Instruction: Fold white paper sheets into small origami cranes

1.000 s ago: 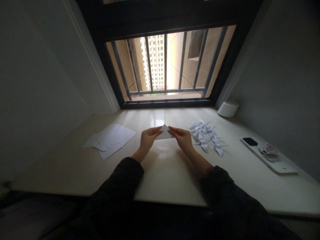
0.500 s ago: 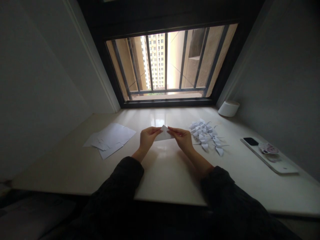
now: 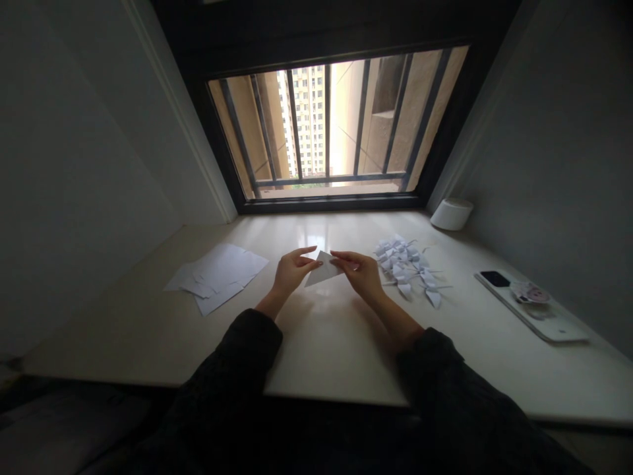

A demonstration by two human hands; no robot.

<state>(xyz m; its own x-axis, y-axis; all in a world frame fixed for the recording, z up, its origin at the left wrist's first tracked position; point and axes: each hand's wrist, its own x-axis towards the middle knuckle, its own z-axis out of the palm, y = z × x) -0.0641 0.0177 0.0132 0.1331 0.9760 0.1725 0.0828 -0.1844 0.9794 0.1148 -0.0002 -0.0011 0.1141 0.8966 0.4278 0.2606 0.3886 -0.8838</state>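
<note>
A small sheet of white paper, folded to a triangle (image 3: pixel 324 270), is held a little above the sill between my two hands. My right hand (image 3: pixel 360 269) pinches its right side between thumb and fingers. On the other side, my left hand (image 3: pixel 293 269) has its thumb tip at the paper's left edge, while its index finger is raised and apart from the thumb. The point of the triangle faces the window. To the right of my right hand lies a cluster of several folded white paper cranes (image 3: pixel 401 264).
Loose white paper sheets (image 3: pixel 225 274) lie stacked unevenly on the left of the pale windowsill (image 3: pixel 316 349). A phone (image 3: pixel 531 307) with a round grip on its back lies at the right. Behind it, a white rounded object (image 3: pixel 452 214) stands by the wall. A barred window (image 3: pixel 329 132) is ahead.
My left index finger has lifted off the paper and opened away from the thumb. The paper triangle has tilted, its left corner dropping lower. My right hand keeps its pinch.
</note>
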